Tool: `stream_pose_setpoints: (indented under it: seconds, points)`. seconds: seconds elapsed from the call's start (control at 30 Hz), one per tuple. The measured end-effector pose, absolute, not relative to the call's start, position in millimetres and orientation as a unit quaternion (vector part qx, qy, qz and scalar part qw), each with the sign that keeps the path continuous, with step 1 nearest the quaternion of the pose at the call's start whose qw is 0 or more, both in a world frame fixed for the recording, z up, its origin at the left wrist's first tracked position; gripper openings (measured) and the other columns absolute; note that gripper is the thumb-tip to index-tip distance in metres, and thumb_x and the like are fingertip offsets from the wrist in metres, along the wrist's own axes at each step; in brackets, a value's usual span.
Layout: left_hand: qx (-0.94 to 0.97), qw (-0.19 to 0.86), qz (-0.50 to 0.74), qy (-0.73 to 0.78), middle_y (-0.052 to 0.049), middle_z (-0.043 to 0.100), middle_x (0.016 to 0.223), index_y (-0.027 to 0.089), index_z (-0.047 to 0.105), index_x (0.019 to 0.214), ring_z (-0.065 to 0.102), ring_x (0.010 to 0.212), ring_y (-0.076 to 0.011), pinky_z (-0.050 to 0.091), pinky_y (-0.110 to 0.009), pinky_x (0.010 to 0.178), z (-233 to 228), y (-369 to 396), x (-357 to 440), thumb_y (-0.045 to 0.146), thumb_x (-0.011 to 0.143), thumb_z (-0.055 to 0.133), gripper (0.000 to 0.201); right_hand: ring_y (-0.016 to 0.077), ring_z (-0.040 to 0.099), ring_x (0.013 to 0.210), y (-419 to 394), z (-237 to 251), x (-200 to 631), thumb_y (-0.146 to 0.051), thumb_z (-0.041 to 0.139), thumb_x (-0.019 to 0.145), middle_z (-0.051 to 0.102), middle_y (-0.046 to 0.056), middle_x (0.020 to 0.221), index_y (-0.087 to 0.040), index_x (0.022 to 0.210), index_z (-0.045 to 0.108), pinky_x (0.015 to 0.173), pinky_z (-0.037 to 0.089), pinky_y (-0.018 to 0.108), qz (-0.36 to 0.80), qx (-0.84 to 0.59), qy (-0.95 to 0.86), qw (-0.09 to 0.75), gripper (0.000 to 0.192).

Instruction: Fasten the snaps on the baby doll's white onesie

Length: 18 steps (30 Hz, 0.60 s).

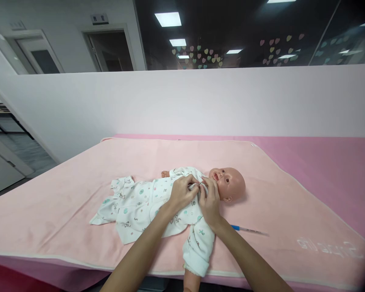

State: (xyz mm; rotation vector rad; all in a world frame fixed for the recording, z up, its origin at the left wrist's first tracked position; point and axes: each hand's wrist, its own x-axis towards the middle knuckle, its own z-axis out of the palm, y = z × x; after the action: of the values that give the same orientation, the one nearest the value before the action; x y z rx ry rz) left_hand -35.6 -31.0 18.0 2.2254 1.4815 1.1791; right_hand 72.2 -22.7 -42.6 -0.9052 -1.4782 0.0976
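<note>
A baby doll [233, 183] lies on its back, its head to the right, dressed in a white printed baby outfit [140, 201]. At the neck of the outfit, my left hand [184, 190] pinches the cloth edge between thumb and fingers. Close beside it, my right hand [209, 198] is closed on the same edge just below the doll's chin. The fingertips of both hands nearly meet, and a small fastening between them is too small to make out. One sleeve of the outfit points toward me, with the doll's arm [191, 280] coming out of it.
A pink blanket [280, 202] with a pale edge lies under the doll, over a darker pink surface [331, 170]. To the right of my right forearm lies a blue-capped pen [249, 230]. Behind stands a low white wall [200, 105] with dark glass above.
</note>
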Motion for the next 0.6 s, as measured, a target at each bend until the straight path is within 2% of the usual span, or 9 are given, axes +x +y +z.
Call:
stream_pose_setpoints:
  seconds: [0.4,0.6]
  points:
    - [0.77,0.086,0.393,0.496,0.001,0.06,0.07,0.019,0.051,0.076,0.052,0.061,-0.0122,0.038,-0.025,0.062,19.0,-35.0,-33.6,0.019,0.078,0.044,0.006,0.0172,0.054,0.091,-22.3,-42.9,72.1,-0.023,0.039,0.088,0.055,0.008,0.095,-0.018,0.107,0.05,0.079,0.05,0.037,0.047,-0.413,-0.62,0.665,0.022]
    - [0.788,-0.001,0.369,0.493,-0.002,0.058,0.07,0.02,0.051,0.076,0.053,0.07,-0.0173,0.039,-0.03,0.071,20.6,-35.2,-37.0,0.02,0.076,0.044,0.007,0.0184,0.052,0.093,-23.8,-40.4,73.0,-0.02,0.035,0.089,0.052,0.009,0.095,-0.019,0.105,0.049,0.08,0.049,0.039,0.04,-0.417,-0.619,0.664,0.022]
